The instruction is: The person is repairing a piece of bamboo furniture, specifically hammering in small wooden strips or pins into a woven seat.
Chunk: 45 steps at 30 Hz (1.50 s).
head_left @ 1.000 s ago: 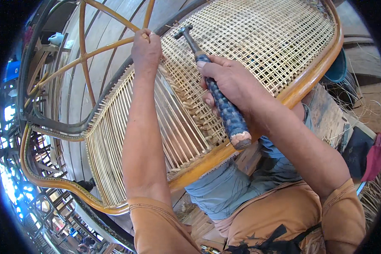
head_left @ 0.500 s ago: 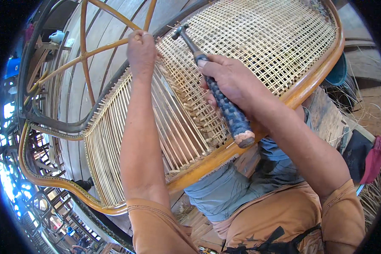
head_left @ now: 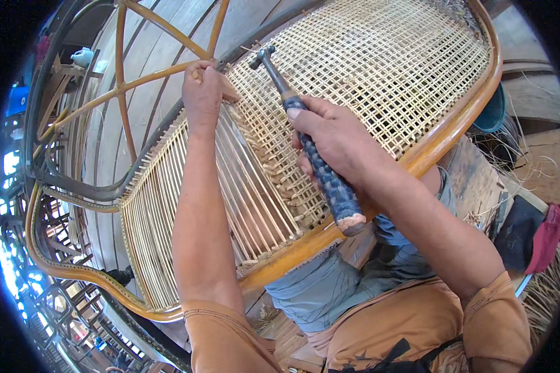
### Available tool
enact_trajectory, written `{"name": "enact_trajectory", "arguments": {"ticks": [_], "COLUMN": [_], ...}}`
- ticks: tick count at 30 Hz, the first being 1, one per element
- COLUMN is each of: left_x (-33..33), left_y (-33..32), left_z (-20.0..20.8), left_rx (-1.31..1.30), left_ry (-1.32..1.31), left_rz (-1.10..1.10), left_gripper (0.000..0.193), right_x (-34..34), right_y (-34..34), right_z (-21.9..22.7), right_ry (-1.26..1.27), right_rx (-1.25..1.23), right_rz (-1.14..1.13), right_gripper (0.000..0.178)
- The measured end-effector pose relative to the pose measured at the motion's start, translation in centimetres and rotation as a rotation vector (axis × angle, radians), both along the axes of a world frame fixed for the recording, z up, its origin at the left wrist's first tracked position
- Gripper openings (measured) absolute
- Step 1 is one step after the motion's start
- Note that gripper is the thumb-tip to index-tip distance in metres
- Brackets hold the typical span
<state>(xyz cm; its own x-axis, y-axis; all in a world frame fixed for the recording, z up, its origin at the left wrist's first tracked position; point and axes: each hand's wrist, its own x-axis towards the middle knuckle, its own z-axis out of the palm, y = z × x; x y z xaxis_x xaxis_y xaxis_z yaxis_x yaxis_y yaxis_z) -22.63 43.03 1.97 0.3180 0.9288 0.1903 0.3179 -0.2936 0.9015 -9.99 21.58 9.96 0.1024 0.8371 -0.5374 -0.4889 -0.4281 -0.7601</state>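
Note:
A chair-like rattan frame (head_left: 438,142) with a glossy honey-brown edge lies across my lap. At its far dark rail, my left hand (head_left: 202,96) is closed, thumb against curled fingers; whatever it grips is hidden. My right hand (head_left: 345,137) is wrapped round the blue checkered grip of a hammer (head_left: 331,180). The hammer's small dark head points away from me, above the woven cane panel (head_left: 379,68). Left of that lattice, parallel cane strands (head_left: 158,208) span the frame without cross weaving, and my left forearm passes over them.
Crossing rattan poles (head_left: 123,86) rise beyond the far rail. A teal bucket (head_left: 491,110) stands at right, near loose cane strips. Dark and maroon cloth (head_left: 546,239) lies at the lower right. More furniture frames (head_left: 74,311) fill the lower left.
The view has shifted slightly. My left hand has turned a little and sits slightly closer to me along the rail. The hammer stays raised over the cane in my right hand.

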Motion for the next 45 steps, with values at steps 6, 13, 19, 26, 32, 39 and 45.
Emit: {"name": "enact_trajectory", "arguments": {"ticks": [6,13,19,26,32,39,45], "left_x": [1.2,1.8,2.1,1.6,1.9,2.6,2.1], "left_y": [-0.7,0.1,-0.4,0.2,-0.4,-0.4,-0.1], "left_z": [0.7,-0.2,0.1,0.3,0.3,1.5,1.0], "left_rx": [0.151,0.314,0.328,0.256,0.266,0.127,0.129], "left_ry": [0.256,0.35,0.417,0.389,0.31,0.268,0.32], "left_rz": [0.106,0.075,0.097,0.053,0.06,0.062,0.042], "left_gripper": [0.02,0.025,0.029,0.028,0.024,0.023,0.026], "right_x": [0.1,-0.5,-0.6,0.3,-0.2,0.7,0.4], "right_y": [0.3,0.6,0.3,0.6,0.6,1.1,1.2], "right_z": [-0.3,-0.4,1.3,1.6,0.6,-0.1,0.2], "right_ry": [0.035,-0.013,0.046,0.103,0.092,-0.029,-0.032], "right_rx": [0.005,-0.009,-0.063,-0.125,-0.069,-0.023,-0.033], "right_rz": [-0.016,-0.047,0.052,0.155,-0.017,-0.024,-0.003], "right_gripper": [0.037,0.019,0.018,0.017,0.018,0.022,0.023]}}
